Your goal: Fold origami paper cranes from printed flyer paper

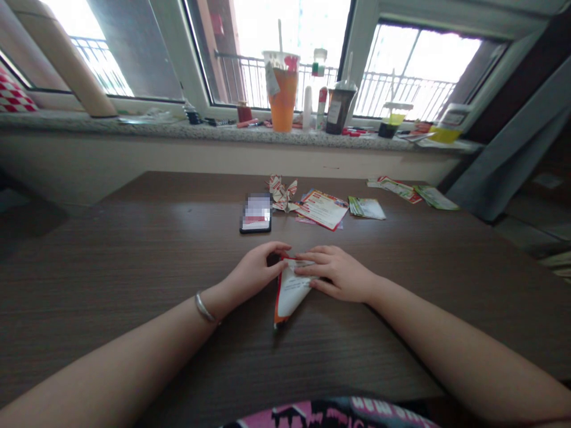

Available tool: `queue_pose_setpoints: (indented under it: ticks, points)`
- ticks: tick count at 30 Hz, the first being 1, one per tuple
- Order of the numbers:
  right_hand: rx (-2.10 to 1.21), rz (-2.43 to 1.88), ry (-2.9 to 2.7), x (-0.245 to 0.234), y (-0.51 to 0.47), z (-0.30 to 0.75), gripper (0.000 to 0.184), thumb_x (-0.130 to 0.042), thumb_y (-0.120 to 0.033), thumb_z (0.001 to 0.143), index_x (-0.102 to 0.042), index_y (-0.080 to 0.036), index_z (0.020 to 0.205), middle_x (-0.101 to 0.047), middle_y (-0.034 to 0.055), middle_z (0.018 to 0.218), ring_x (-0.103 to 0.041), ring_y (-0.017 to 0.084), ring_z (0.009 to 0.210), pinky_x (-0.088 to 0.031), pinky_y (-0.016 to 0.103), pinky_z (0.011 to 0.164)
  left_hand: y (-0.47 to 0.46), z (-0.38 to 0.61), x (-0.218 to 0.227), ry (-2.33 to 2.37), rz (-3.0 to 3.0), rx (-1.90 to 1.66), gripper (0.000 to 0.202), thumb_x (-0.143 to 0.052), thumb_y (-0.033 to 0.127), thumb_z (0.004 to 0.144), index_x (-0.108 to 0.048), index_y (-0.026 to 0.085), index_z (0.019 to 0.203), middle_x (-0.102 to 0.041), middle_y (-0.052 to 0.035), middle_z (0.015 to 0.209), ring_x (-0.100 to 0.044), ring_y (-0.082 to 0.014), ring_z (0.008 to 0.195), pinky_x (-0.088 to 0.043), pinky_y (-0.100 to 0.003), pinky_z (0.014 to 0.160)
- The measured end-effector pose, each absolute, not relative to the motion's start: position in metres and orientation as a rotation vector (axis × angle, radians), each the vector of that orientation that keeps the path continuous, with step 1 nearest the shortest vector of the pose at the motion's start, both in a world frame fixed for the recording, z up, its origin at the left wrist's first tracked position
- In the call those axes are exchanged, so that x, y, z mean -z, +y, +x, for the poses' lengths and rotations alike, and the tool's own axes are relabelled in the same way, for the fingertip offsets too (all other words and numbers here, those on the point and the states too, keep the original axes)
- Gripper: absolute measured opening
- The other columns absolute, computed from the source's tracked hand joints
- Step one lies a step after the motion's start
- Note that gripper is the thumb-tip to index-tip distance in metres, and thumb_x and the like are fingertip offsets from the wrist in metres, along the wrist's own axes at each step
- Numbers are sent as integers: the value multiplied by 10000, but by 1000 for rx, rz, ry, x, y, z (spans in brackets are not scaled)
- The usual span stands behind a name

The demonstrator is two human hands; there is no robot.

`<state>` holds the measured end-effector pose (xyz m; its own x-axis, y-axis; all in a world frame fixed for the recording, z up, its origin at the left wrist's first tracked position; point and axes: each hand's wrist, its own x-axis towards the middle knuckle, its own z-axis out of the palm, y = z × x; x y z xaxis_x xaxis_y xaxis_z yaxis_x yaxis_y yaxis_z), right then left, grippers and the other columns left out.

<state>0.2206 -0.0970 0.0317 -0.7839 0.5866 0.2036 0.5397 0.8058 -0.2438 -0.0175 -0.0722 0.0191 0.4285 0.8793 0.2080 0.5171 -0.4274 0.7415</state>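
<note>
This looks like a home, judging by the grey curtain [504, 151], wood-grain table [169, 255] and windowsill [223, 134] (crowded with drink cups [284, 101]).

Folded paper [293, 292] part-hidden, phone screen [257, 212] blurred

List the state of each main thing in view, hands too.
Paper, folded, narrowing to a point
Left hand, thumb at paper's left edge, fingers curled
Right hand, fingers spread on paper
Phone, face up, screen lit
Paper figures, folded
Printed sheets, loosely stacked
Orange drink cup, upright, mostly full, straw in
Dark drink cup, upright, lidded, straw in
Curtain, drawn aside
</note>
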Motion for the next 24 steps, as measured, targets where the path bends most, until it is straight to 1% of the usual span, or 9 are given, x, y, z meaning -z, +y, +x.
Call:
queue_pose_setpoints:
  ticks: [2, 4, 8, 10, 13, 17, 19, 22, 24]
  points:
    - [-277, -886, -2682, -32, -99, 218, 356, -510, -365, 931, -606, -288, 1264, -498, 32, 1436, -493, 245, 1235, -369, 450, 1048, -71, -17, -19, 1165, 1999, -817, 291, -608, 263, 789, -632, 170, 1064, -706, -58, 1001, -659, -197, 931, -532, -381, 898]
    - [-347, -930, -2595, -32, -102, 214, 334, -538, -345, 914, -625, -278, 1229, -531, 44, 1401, -513, 235, 1213, -391, 427, 1030, -71, -16, -19, 1142, 1888, -841, 300, -624, 283, 784, -627, 157, 1057, -707, -66, 984, -664, -198, 913, -538, -382, 881]
    - [-538, -1151, -2319, -32, -105, 206, 349, -577, -263, 870, -603, -237, 1217, -652, 69, 1212, -593, 218, 1094, -456, 379, 942, -74, -13, -20, 1085, 1657, -902, 338, -661, 324, 773, -602, 146, 1055, -708, -78, 995, -674, -204, 924, -547, -383, 869]
    - [-628, -1260, -2183, -32, -105, 203, 337, -576, -251, 862, -606, -217, 1195, -681, 67, 1140, -623, 210, 1022, -479, 353, 885, -76, -11, -20, 1056, 1562, -937, 338, -666, 327, 773, -592, 148, 1050, -710, -75, 993, -677, -200, 923, -550, -376, 862]
    - [-687, -1314, -2106, -30, -102, 201, 272, -554, -277, 880, -656, -195, 1119, -699, 75, 1093, -634, 209, 981, -478, 337, 849, -79, -8, -18, 1002, 1480, -997, 336, -684, 319, 760, -585, 152, 1033, -710, -67, 982, -676, -190, 914, -545, -370, 870]
    - [-707, -1351, -2087, -28, -100, 199, 222, -581, -285, 865, -711, -189, 1018, -720, 69, 976, -634, 205, 892, -467, 319, 787, -79, -5, -15, 914, 1439, -1077, 333, -713, 311, 742, -577, 161, 1006, -704, -52, 968, -667, -175, 923, -526, -358, 901]
    - [-760, -1354, -2050, -26, -99, 199, 201, -602, -259, 846, -718, -185, 992, -720, 57, 945, -628, 186, 844, -463, 295, 752, -78, -5, -15, 907, 1429, -1103, 354, -723, 305, 729, -569, 165, 1016, -692, -54, 995, -663, -171, 920, -527, -345, 887]
    - [-807, -1367, -1986, -23, -98, 199, 167, -641, -224, 807, -720, -178, 946, -715, 40, 894, -612, 164, 780, -454, 275, 715, -78, -4, -15, 949, 1445, -1095, 411, -735, 300, 716, -556, 170, 1063, -653, -67, 1095, -659, -166, 911, -536, -324, 842]
    - [-810, -1372, -1937, -21, -97, 199, 151, -659, -213, 786, -716, -175, 920, -710, 32, 867, -602, 157, 753, -449, 270, 700, -79, -4, -15, 975, 1466, -1070, 425, -734, 310, 720, -552, 171, 1078, -652, -64, 1078, -656, -168, 907, -537, -320, 827]
